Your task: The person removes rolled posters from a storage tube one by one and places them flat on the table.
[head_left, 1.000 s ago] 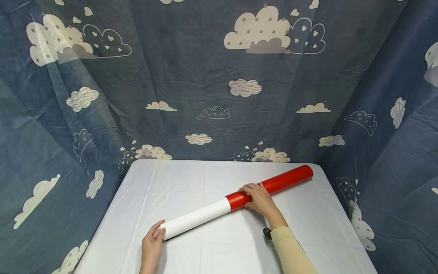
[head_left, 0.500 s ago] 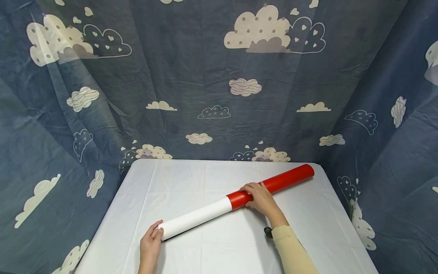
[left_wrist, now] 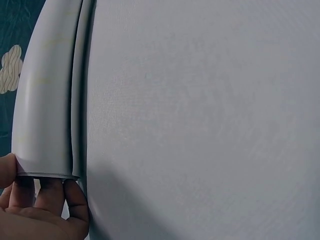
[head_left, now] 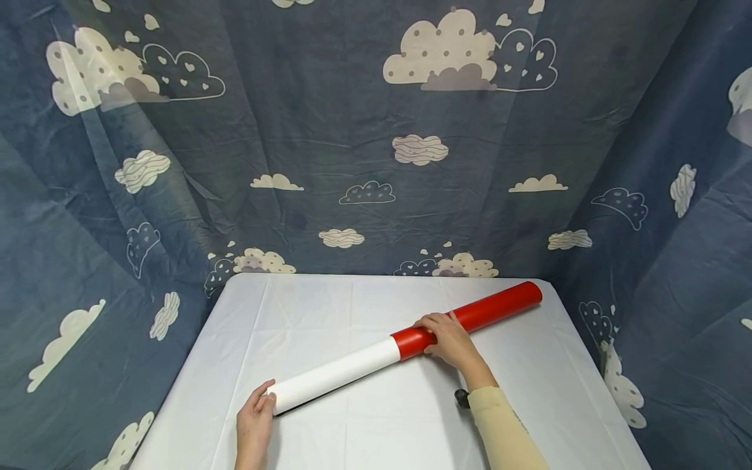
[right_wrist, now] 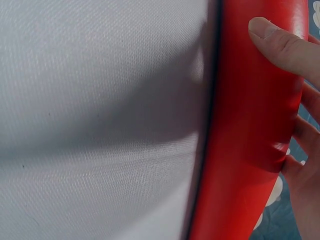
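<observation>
A long red tube (head_left: 496, 307) lies slantwise over the table, its far end toward the back right. From its near end extends a white roll (head_left: 335, 375), in line with it. My left hand (head_left: 255, 421) pinches the roll's near end. In the left wrist view, the thumb lies against the outside of the white roll (left_wrist: 47, 100), with fingers at its end and an overlapping edge running lengthwise. My right hand (head_left: 451, 341) grips the red part just beyond the join. The right wrist view has the thumb on the red tube (right_wrist: 250, 105), with the fingers wrapping its far side.
A white cloth covers the table (head_left: 317, 307). Dark blue curtains (head_left: 346, 130) with cloud prints hang behind and at both sides. A small round black object (head_left: 462, 398) sits at the right wrist, by the pale yellow sleeve (head_left: 505, 427).
My left hand has moved slightly left and down with the white roll's end. The red tube and right hand have shifted a little to the right, and more of the white roll shows.
</observation>
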Tool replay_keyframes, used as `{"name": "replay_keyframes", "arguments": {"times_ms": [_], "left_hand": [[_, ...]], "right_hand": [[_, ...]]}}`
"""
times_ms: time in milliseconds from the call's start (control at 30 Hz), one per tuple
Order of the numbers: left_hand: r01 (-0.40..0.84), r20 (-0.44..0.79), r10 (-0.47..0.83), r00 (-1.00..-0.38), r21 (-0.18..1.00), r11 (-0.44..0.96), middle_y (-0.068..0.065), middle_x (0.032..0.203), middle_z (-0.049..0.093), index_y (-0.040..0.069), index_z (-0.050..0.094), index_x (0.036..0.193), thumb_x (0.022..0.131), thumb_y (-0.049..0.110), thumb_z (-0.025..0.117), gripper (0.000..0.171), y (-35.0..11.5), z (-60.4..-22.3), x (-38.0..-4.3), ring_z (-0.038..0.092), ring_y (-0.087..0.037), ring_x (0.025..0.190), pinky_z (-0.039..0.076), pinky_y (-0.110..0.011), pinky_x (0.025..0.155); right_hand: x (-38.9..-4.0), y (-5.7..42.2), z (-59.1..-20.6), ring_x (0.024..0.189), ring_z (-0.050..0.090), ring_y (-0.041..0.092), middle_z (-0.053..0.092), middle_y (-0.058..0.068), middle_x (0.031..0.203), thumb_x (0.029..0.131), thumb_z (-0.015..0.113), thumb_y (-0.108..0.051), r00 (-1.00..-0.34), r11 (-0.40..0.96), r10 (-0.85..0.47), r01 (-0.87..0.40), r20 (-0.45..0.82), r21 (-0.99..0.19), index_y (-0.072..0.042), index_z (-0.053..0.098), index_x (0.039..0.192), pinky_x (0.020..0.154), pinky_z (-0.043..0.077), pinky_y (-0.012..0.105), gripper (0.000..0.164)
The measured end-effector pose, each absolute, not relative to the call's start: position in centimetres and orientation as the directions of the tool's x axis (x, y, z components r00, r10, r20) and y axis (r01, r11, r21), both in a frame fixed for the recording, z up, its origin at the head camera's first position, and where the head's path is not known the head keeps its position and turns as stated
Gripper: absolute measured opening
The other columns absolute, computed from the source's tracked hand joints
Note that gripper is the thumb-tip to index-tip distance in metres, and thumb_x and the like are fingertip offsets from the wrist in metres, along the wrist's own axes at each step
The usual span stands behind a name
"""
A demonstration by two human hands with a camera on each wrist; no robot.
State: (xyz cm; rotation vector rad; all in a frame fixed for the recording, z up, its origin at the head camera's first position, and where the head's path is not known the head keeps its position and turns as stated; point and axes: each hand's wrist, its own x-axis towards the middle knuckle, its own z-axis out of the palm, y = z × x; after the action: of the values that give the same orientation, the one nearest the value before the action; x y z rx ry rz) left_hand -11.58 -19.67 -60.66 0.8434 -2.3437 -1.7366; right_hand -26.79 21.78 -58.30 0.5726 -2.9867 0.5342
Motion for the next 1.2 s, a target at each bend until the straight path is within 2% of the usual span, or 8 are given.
{"name": "replay_keyframes", "arguments": {"times_ms": [133, 333, 433, 567, 833, 933, 1100, 1200], "left_hand": [[-0.361, -0.232, -0.493, -0.839, 0.914, 0.184, -0.004, 0.100, 0.079, 0.006, 0.063, 0.144, 0.107, 0.018, 0.059, 0.039, -19.8, -60.8, -11.5, 0.052, -0.003, 0.077, 0.041, -0.021, 0.069], [-0.357, -0.230, -0.504, -0.832, 0.918, 0.170, 0.000, 0.087, 0.072, 0.007, 0.064, 0.143, 0.106, 0.016, 0.058, 0.038, -20.0, -60.9, -11.5, 0.048, -0.004, 0.071, 0.040, -0.022, 0.065], [-0.356, -0.223, -0.505, -0.834, 0.917, 0.182, -0.007, 0.099, 0.079, 0.006, 0.064, 0.143, 0.107, 0.016, 0.058, 0.038, -20.1, -60.9, -11.4, 0.053, -0.001, 0.078, 0.042, -0.020, 0.069], [-0.352, -0.222, -0.499, -0.838, 0.918, 0.183, -0.015, 0.113, 0.080, 0.006, 0.063, 0.144, 0.107, 0.015, 0.058, 0.038, -20.3, -60.8, -11.3, 0.055, 0.001, 0.082, 0.043, -0.018, 0.070], [-0.333, -0.209, -0.500, -0.840, 0.927, 0.171, -0.006, 0.096, 0.078, 0.005, 0.063, 0.144, 0.107, 0.014, 0.058, 0.039, -20.9, -60.7, -11.2, 0.050, -0.002, 0.073, 0.040, -0.021, 0.067], [-0.336, -0.209, -0.502, -0.839, 0.925, 0.176, -0.011, 0.103, 0.079, 0.005, 0.063, 0.145, 0.108, 0.015, 0.057, 0.038, -21.2, -60.7, -11.3, 0.051, 0.000, 0.075, 0.041, -0.021, 0.067], [-0.350, -0.204, -0.506, -0.838, 0.913, 0.211, -0.024, 0.128, 0.074, 0.005, 0.062, 0.145, 0.108, 0.015, 0.056, 0.038, -21.8, -60.5, -11.4, 0.053, 0.006, 0.081, 0.043, -0.017, 0.068], [-0.361, -0.216, -0.514, -0.831, 0.910, 0.202, -0.022, 0.126, 0.075, 0.006, 0.062, 0.146, 0.109, 0.016, 0.056, 0.039, -22.2, -60.2, -11.4, 0.050, 0.009, 0.083, 0.043, -0.014, 0.071]], "right_hand": [[-26.8, 21.9, -58.3, 0.136, 0.058, 0.032, 0.069, 0.008, 0.137, 0.076, 0.096, -0.013, -0.932, 0.872, -0.345, -0.363, 0.115, -0.330, -0.025, 0.072, 0.128, 0.126, 0.030, 0.066, 0.058], [-26.7, 22.1, -58.4, 0.136, 0.058, 0.031, 0.069, 0.007, 0.138, 0.076, 0.096, -0.012, -0.937, 0.873, -0.332, -0.349, 0.108, -0.341, -0.026, 0.072, 0.128, 0.126, 0.030, 0.065, 0.059], [-26.7, 22.2, -58.4, 0.137, 0.057, 0.031, 0.069, 0.007, 0.139, 0.076, 0.096, -0.011, -0.939, 0.872, -0.328, -0.343, 0.102, -0.348, -0.026, 0.072, 0.128, 0.127, 0.029, 0.065, 0.059], [-26.7, 22.3, -58.3, 0.137, 0.057, 0.032, 0.069, 0.007, 0.139, 0.076, 0.095, -0.010, -0.941, 0.870, -0.324, -0.338, 0.101, -0.358, -0.026, 0.072, 0.127, 0.127, 0.027, 0.066, 0.059], [-26.7, 22.5, -58.2, 0.136, 0.058, 0.033, 0.069, 0.008, 0.138, 0.075, 0.095, -0.008, -0.940, 0.865, -0.323, -0.339, 0.107, -0.369, -0.025, 0.072, 0.127, 0.126, 0.028, 0.067, 0.059], [-26.8, 22.6, -58.2, 0.136, 0.058, 0.032, 0.070, 0.008, 0.138, 0.075, 0.096, -0.009, -0.939, 0.870, -0.325, -0.343, 0.111, -0.355, -0.025, 0.072, 0.127, 0.126, 0.029, 0.066, 0.059], [-26.9, 22.8, -58.3, 0.135, 0.059, 0.032, 0.070, 0.008, 0.137, 0.075, 0.096, -0.010, -0.935, 0.870, -0.332, -0.353, 0.122, -0.344, -0.025, 0.072, 0.127, 0.126, 0.031, 0.065, 0.059], [-27.0, 22.8, -58.4, 0.135, 0.059, 0.032, 0.070, 0.008, 0.137, 0.074, 0.096, -0.010, -0.933, 0.867, -0.337, -0.361, 0.130, -0.344, -0.025, 0.072, 0.126, 0.125, 0.031, 0.065, 0.059]]}}
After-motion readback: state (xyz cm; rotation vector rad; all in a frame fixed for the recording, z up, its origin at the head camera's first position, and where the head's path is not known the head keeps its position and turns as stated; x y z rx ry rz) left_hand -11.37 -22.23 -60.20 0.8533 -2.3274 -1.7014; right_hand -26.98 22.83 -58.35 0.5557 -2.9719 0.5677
